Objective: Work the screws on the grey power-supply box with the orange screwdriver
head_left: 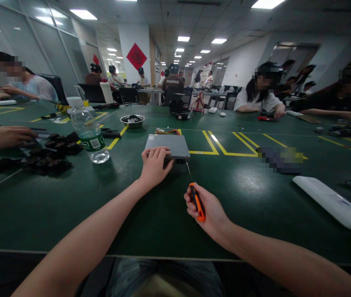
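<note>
A flat grey metal box (pixel 169 145) with coloured wires at its far edge lies on the green table (pixel 150 214) in front of me. My left hand (pixel 155 164) rests on the box's near edge, fingers curled over it. My right hand (pixel 205 208) grips an orange and black screwdriver (pixel 196 200), held just short of the box. Its thin shaft points toward the box's near right corner.
A clear water bottle (pixel 88 130) stands left of the box beside a pile of black parts (pixel 43 154), where another person's hand (pixel 6 137) rests. A metal bowl (pixel 132 120) sits beyond. A white flat device (pixel 333 203) lies at right. Several people sit around the table.
</note>
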Motion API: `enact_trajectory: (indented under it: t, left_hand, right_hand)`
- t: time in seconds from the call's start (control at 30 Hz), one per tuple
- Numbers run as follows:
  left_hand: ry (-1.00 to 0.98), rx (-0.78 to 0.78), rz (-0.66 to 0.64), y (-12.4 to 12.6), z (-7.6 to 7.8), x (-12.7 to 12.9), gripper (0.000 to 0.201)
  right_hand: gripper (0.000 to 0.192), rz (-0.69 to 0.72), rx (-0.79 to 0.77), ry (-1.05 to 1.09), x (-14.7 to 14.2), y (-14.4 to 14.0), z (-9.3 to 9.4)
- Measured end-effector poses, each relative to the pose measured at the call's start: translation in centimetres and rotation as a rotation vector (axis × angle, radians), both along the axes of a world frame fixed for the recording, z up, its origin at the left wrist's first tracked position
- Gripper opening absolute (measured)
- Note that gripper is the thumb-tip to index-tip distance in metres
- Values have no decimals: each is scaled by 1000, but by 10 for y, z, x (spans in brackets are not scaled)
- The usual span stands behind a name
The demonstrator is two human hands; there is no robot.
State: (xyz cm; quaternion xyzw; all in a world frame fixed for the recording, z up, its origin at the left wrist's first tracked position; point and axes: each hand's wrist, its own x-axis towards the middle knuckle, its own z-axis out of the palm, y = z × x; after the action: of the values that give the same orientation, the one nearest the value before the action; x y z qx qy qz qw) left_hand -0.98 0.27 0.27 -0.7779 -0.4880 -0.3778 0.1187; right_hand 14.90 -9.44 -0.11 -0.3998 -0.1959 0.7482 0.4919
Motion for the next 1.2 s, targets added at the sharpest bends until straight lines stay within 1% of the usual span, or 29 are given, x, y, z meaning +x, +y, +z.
enact_trajectory:
  t: [0.3, 0.4, 0.53, 0.63, 0.77, 0.87, 0.97, 1.1, 1.2]
  left_hand:
    - [-5, 8, -2, 1, -1, 0, 17]
    - [2, 4, -5, 1, -1, -1, 17]
    - [6, -6, 1, 0, 0, -1, 17]
    - [12, -2, 2, 0, 0, 0, 17]
    - [16, 1, 6, 0, -1, 0, 17]
    - [27, 4, 13, 1, -2, -1, 18]
    - [92, 21, -9, -2, -1, -3, 21]
    - [218, 42, -71, -9, 0, -2, 35]
    - [309, 37, -126, -16, 2, 1, 40]
  right_hand:
    - [21, -14, -12, -13, -2, 0, 5]
    - [16, -29, -14, -5, -2, -1, 6]
    - [9, -52, 39, -17, -2, -2, 3]
    - [10, -45, 70, -20, -2, -4, 2]
    - [18, -14, 12, -27, -2, -5, 4]
    - [23, 4, -1, -9, -2, -5, 5]
    - [18, -34, -2, 5, -2, -4, 4]
    - [8, -90, 26, -56, -2, -7, 7]
    - [16, -77, 72, -94, -2, -11, 11]
